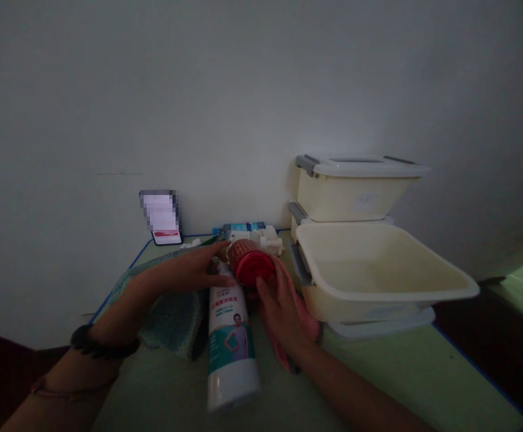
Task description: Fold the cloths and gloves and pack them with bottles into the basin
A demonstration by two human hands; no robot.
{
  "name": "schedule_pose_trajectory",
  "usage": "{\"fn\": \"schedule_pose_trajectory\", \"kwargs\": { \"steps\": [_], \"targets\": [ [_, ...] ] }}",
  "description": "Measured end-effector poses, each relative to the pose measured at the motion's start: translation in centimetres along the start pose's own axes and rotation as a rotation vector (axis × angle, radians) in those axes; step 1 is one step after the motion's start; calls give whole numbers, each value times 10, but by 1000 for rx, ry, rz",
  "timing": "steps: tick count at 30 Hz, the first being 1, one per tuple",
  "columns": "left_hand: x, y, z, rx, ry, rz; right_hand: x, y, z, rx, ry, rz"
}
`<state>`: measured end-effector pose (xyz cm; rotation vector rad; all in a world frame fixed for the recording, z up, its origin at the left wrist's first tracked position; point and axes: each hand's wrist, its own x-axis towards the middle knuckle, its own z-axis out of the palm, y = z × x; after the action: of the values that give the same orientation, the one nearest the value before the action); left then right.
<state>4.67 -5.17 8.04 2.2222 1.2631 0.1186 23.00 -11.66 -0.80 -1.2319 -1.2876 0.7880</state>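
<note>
A white bottle (231, 342) with a green label and a picture of a person lies on its side on the table, bottom toward me. My left hand (185, 271) rests at the bottle's far end, fingers curled toward a red ribbed cap (252, 262). My right hand (283, 306) cups that red cap from the right and below, fingers wrapped round it. Under my right hand lies a pink cloth (309, 327). A teal cloth (171, 318) lies beneath my left forearm, which wears a dark bracelet (102, 347).
An open cream plastic bin (378, 282) stands at the right on its lid, with a lidded cream box (355, 186) stacked behind it. A small card holder (161, 217) leans on the wall. White and blue items (255, 235) lie behind the cap. The table (400, 378) has a blue edge.
</note>
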Motion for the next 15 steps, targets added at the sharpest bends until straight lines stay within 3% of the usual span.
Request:
{"fn": "schedule_pose_trajectory", "kwargs": {
  "steps": [9, 15],
  "targets": [
    [2, -4, 0, 63, -34, -18, -2, 8, 2, -116, 22, -163],
    [5, -14, 2, 54, -122, -31, -7, 0, -2, -489, -94, -357]
  ]
}}
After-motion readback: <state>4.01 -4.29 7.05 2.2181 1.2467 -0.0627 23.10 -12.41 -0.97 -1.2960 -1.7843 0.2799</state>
